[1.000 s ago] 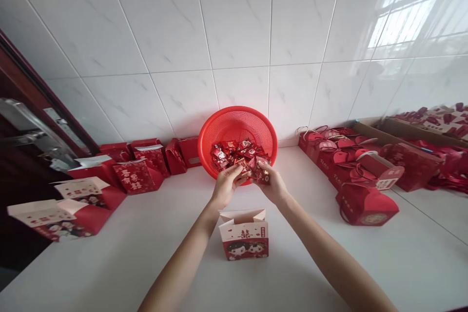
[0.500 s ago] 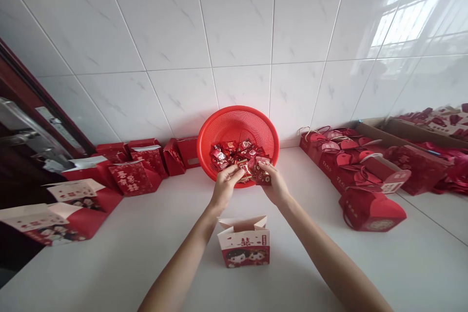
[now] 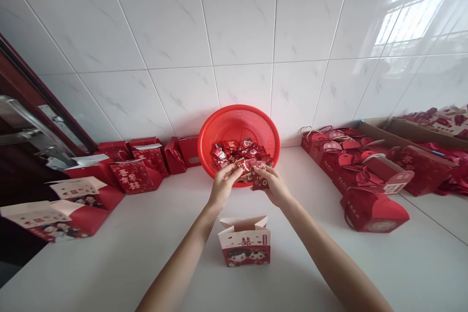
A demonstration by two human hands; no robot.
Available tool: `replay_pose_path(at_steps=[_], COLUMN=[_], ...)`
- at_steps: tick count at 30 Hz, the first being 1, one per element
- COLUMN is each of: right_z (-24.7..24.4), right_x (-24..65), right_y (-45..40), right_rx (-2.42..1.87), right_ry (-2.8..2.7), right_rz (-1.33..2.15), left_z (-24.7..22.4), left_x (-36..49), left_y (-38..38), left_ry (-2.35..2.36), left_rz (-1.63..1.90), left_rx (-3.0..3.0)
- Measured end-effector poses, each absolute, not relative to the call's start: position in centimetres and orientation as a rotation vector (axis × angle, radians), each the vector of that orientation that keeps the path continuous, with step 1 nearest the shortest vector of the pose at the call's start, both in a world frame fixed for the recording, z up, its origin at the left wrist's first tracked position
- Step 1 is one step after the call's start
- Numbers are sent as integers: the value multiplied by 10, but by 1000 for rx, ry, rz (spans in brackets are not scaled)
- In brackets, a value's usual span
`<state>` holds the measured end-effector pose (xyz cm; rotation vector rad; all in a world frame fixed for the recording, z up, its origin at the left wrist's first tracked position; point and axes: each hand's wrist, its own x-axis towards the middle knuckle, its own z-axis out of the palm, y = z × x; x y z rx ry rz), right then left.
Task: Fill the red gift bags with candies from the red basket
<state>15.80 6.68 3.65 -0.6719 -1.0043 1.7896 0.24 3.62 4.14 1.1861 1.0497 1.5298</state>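
Note:
My left hand (image 3: 224, 184) pinches a small red wrapped candy (image 3: 242, 165) at the front rim of a red plastic basket (image 3: 239, 113). Beside it, my right hand (image 3: 275, 185) is closed on a dark red candy packet (image 3: 260, 180) with a light pattern. Behind my fingers, more wrapped candies (image 3: 249, 146) lie heaped in the basket, which leans toward me against the wall. Between my forearms stands a red and cream paper gift box (image 3: 244, 247) with cartoon faces, its top flaps up and open.
Red paper boxes (image 3: 136, 176) stand at the left, with two open cream-flapped ones (image 3: 54, 219) near the table edge. Closed red gift boxes (image 3: 376, 210) line the right side, beside cardboard cartons (image 3: 380, 131) of red items. A tiled wall (image 3: 175, 97) rises behind; a door handle (image 3: 22, 135) juts at far left.
My right hand has shifted slightly left and the dark red packet has turned in its fingers. My left hand barely moves. The view has shifted a little.

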Motion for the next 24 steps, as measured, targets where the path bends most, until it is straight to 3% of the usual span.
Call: replay_pose_path(at_steps=[24], right_z=[37], right_x=[162], right_y=[69], right_rx=[-708], right_ry=[-905], right_rz=[1844], left_z=[34], left_x=[-1], left_y=[39], left_ry=[1247], left_rz=[1575], left_rx=[1186])
